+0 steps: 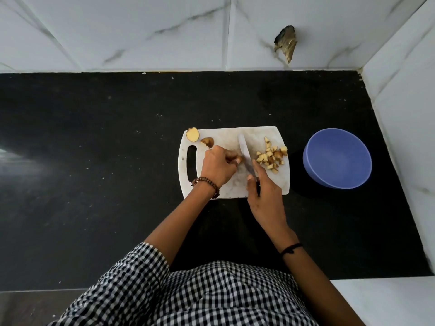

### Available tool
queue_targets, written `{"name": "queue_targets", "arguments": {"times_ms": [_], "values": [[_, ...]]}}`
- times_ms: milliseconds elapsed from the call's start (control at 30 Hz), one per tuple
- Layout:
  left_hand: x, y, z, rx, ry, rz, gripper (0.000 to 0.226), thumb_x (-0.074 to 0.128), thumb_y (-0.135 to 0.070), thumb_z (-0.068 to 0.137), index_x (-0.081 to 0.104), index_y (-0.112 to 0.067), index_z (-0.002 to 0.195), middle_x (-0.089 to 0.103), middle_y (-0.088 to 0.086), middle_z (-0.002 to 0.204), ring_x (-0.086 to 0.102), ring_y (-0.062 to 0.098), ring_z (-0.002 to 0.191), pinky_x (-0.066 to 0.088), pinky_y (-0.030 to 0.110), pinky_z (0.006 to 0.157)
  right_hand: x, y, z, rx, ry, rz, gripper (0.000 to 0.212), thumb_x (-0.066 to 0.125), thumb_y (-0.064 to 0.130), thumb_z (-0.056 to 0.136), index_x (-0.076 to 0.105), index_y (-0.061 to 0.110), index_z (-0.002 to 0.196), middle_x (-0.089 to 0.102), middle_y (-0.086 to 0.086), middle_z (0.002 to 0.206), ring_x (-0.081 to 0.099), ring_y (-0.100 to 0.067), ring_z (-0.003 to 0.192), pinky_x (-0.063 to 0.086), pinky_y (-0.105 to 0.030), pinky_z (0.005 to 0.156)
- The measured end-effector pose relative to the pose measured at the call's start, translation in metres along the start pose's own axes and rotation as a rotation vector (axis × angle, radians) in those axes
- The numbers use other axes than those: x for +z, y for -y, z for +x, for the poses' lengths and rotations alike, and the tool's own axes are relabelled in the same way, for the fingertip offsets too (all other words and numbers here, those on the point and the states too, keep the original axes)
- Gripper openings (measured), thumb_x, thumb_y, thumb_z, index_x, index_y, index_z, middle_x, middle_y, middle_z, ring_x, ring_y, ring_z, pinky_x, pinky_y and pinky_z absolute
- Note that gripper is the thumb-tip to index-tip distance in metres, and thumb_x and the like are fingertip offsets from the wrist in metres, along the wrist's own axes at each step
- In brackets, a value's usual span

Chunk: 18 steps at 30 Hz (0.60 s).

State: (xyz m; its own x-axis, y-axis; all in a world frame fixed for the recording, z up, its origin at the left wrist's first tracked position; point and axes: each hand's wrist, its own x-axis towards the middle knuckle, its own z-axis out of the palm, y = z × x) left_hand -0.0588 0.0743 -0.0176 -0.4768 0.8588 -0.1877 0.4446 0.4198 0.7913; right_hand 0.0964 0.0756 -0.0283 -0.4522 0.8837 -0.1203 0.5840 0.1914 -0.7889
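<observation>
Facing us: marble walls [141, 31] meet at the far right corner of the counter [94, 137]; one tile has a broken hole [286, 43].
Counter: black, speckled with crumbs; it carries everything, and we stand at its near edge.
Board [235, 187]: white, mid-counter, handle slot along its left edge.
Bowl [337, 158]: blue, nothing seen in it, just beside the board's right edge, not touching.
Right hand [264, 196]: wrapped round the handle of the knife [244, 151] over the board's near edge, forefinger stretched along the blade's back.
Left hand [217, 168]: fingers curled down, pinning the potato [237, 158] at the board's middle.
Knife: blade points toward the far edge, just right of the left fingertips.
Potato: a small skin-on piece, mostly hidden beneath the fingers; touching the blade or just beside it, we cannot tell.
Dice [270, 156]: heaped by the board's right edge; two ends [192, 134] lie at its far left corner.
Step, as we judge it: we should tuck our fingertips back, let the knuckles guide the blade, cut straight down in even steps, and stop while enough remains to hold safely, then sweep the dice toward the bowl.
</observation>
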Motion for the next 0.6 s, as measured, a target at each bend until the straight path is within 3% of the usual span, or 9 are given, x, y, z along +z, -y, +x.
{"name": "queue_targets", "arguments": {"times_ms": [100, 367, 600], "values": [[-0.001, -0.001, 0.000, 0.002, 0.007, -0.005, 0.015, 0.065, -0.008, 0.086, 0.076, -0.010, 0.096, 0.075, 0.002, 0.090, 0.067, 0.009, 0.084, 0.050, 0.010, 0.073, 0.004, 0.000, -0.001, -0.035, -0.002, -0.021, 0.049, 0.044, 0.025, 0.106, 0.034, 0.021, 0.154, 0.064, -0.002, 0.111, 0.060, -0.004, 0.092, 0.045, -0.006, 0.079], [0.000, 0.001, 0.001, 0.008, 0.032, 0.013, 0.013, 0.064, -0.007, 0.086, 0.077, -0.009, 0.089, 0.074, 0.006, 0.083, 0.068, 0.014, 0.081, 0.057, 0.029, 0.080, 0.016, -0.003, -0.002, -0.100, -0.035, -0.235, 0.056, 0.044, 0.019, 0.105, 0.023, 0.017, 0.158, 0.057, -0.014, 0.102, 0.058, -0.020, 0.084, 0.055, -0.034, 0.075], [0.001, 0.003, 0.003, -0.004, 0.046, 0.016, 0.013, 0.064, -0.007, 0.087, 0.076, -0.007, 0.091, 0.074, 0.008, 0.085, 0.069, 0.018, 0.084, 0.057, 0.034, 0.082, 0.020, 0.001, 0.008, -0.107, -0.033, -0.312, 0.057, 0.047, 0.013, 0.103, 0.025, 0.012, 0.156, 0.059, -0.018, 0.103, 0.060, -0.027, 0.084, 0.056, -0.040, 0.074]]}}
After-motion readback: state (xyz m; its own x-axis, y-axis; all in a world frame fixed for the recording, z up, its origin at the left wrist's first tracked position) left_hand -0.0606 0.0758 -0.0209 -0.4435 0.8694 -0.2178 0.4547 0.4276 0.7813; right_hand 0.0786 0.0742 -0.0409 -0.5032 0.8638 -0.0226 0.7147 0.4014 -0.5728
